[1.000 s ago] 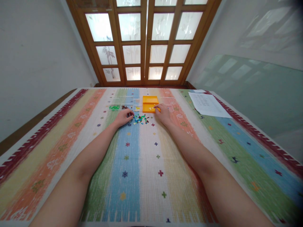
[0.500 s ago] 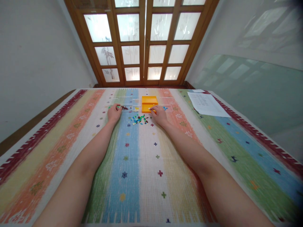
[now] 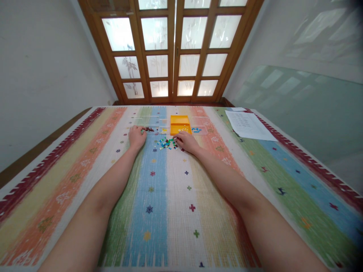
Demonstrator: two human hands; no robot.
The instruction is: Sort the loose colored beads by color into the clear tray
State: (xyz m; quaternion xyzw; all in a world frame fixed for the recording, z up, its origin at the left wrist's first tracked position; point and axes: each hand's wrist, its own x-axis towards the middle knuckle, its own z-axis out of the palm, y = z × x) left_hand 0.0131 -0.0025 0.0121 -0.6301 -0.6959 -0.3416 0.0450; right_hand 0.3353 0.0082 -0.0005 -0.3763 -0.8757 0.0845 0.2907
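Note:
A pile of small coloured pieces [image 3: 166,143], mostly blue, green, white and dark red, lies on the striped cloth. My right hand [image 3: 187,142] is at the pile's right edge, fingers stretched toward it and slightly apart. Just behind stands an open orange box [image 3: 180,120] with small white pieces [image 3: 183,129] in its near half. My left hand [image 3: 137,137] rests left of the pile with curled fingers, beside dark red pieces [image 3: 149,129] in a clear box. Whatever is between its fingertips is too small to make out.
Yellow pieces [image 3: 163,130] sit in a clear box left of the orange one. Right of it, blue pieces [image 3: 196,130] lie in another clear box [image 3: 203,130]. Printed paper [image 3: 251,125] lies at the far right. Wooden glazed doors [image 3: 173,53] stand beyond the table.
My right hand has moved from over the orange box back toward me and left, to the pile. White pieces in the box now show. My left hand has barely moved.

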